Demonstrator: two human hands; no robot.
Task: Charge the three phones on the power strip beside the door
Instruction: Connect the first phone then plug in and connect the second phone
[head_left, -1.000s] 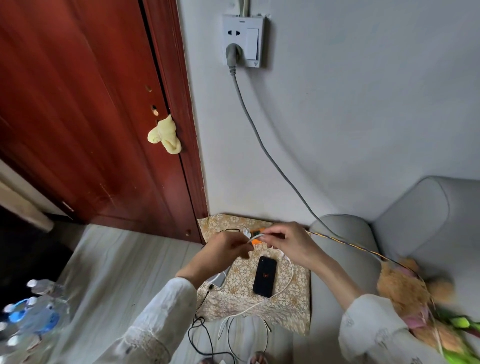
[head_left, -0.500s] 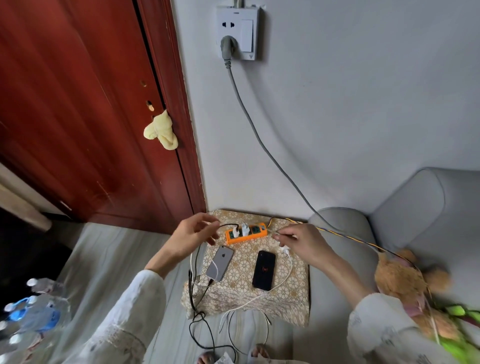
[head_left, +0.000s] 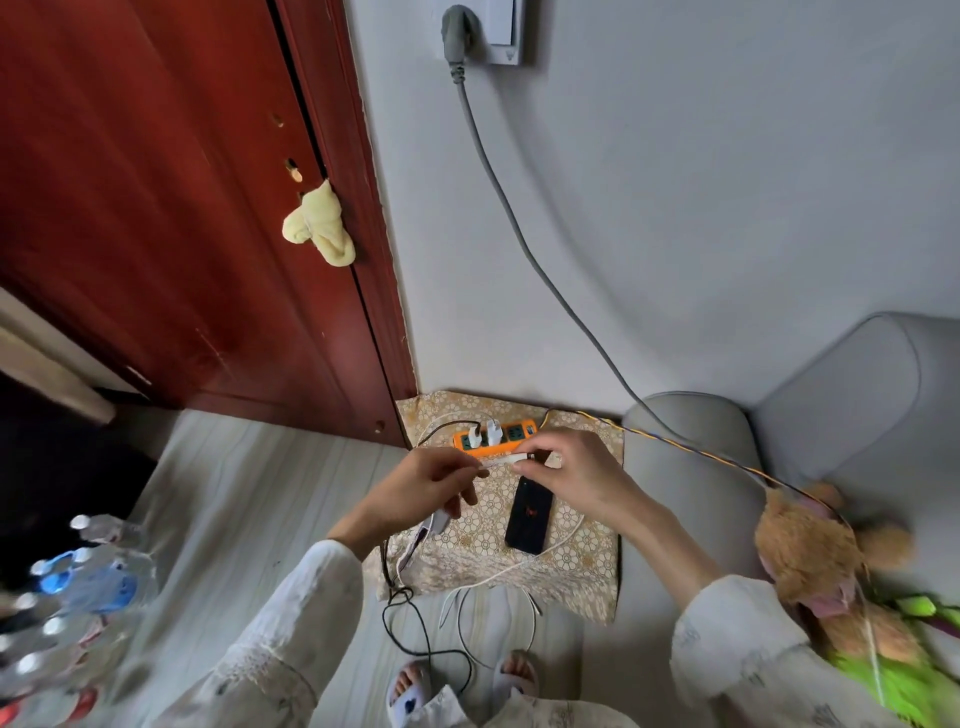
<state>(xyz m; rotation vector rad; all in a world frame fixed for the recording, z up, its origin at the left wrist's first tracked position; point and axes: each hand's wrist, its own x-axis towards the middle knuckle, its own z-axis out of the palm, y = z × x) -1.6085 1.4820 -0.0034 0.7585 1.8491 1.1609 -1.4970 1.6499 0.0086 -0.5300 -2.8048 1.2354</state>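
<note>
Left hand (head_left: 426, 480) pinching white cable (head_left: 498, 461) — right hand (head_left: 574, 470) pinching its other end. Orange power strip (head_left: 493, 439) just beyond both grips, 2 chargers plugged; black phone (head_left: 529, 515) below right grip.

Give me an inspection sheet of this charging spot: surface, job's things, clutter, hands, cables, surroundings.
Surface: patterned cloth over a low stand beside the door.
Job's things: orange power strip with two white chargers plugged in; black phone face up; a second phone mostly hidden under the left wrist; third phone not seen.
Clutter: nothing seen on the cloth.
Hands: left hand and right hand each pinch a white cable end above the strip.
Cables: grey cord runs from the wall socket; black and white cables loop on the floor.
Surroundings: red door, grey sofa, plush toy, water bottles.
</note>
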